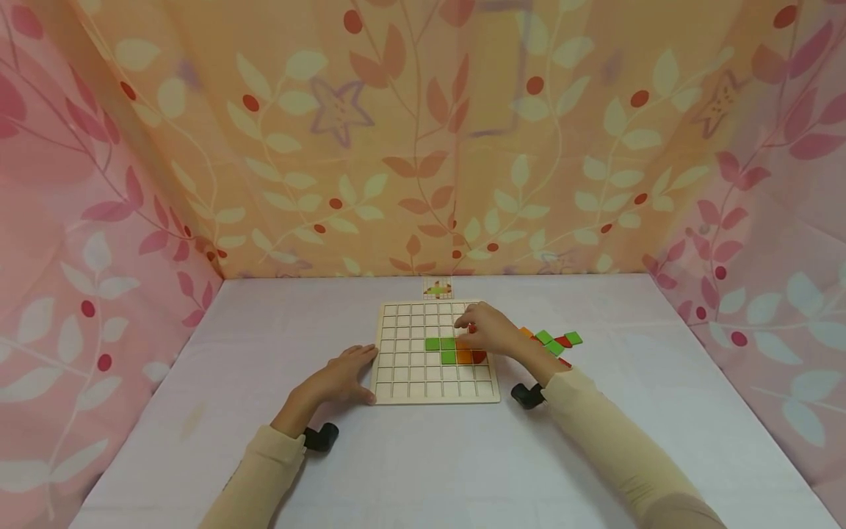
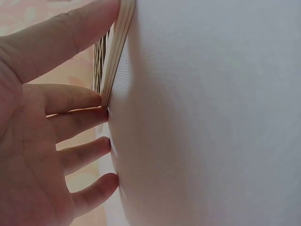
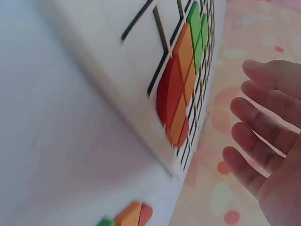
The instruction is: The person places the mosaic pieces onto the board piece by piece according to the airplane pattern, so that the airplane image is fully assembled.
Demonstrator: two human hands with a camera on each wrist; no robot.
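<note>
Centre of the frame, just below the middle: the wooden board (image 1: 399, 367), lying flat, its grid partly filled with green, orange and red tiles (image 1: 449, 358) bunched right of centre. And over its upper right corner hangs the right hand (image 1: 487, 327), fingers loosely extended, no tile visible in that grip! Whether the fingertips touch the pieces below, I can't tell. Over on the board's left edge, the left hand (image 1: 342, 375): thumb and fingertip against the wood, fingers fairly straight, nothing grasped, apparently there to steady it.

The step in hand, by the look of it, is setting tiles into squares, with some laid and more to go. The next move would seem to call for a fingertip pinch on one of the loose tiles (image 1: 554, 348), scattered right of the board, then a careful line-up with a bare square. A small picture card (image 1: 438, 288) sits just above the board's top edge, likely the pattern to check. All of it on the white surface (image 1: 429, 463), patterned curtains (image 1: 330, 169) behind.
</note>
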